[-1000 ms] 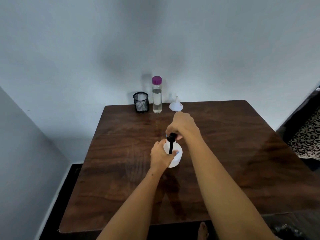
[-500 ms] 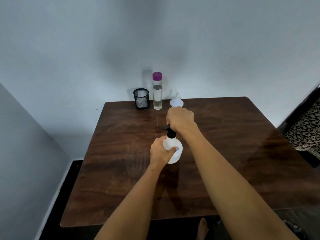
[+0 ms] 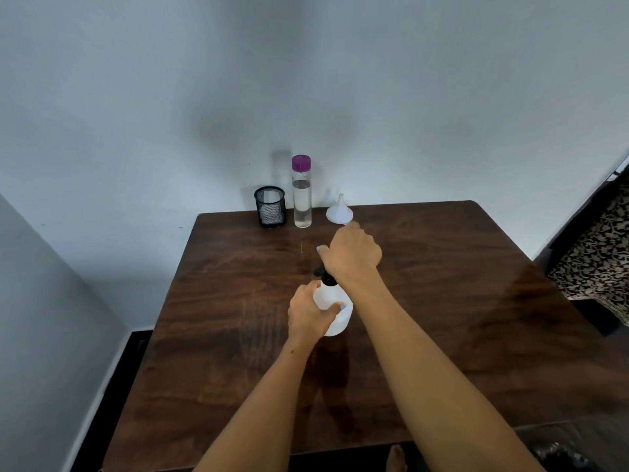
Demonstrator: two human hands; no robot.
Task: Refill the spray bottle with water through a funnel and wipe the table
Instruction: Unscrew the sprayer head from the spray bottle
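Both hands curled: left hand [image 3: 308, 313] grips spray bottle [image 3: 335, 310], right hand [image 3: 352, 253] its sprayer head [image 3: 325, 275]

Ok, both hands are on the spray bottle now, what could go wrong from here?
1. The right hand is twisting the black spray head; if the left hand slips, the spray bottle could tip.
2. The funnel sits just beyond the right hand and could get knocked.
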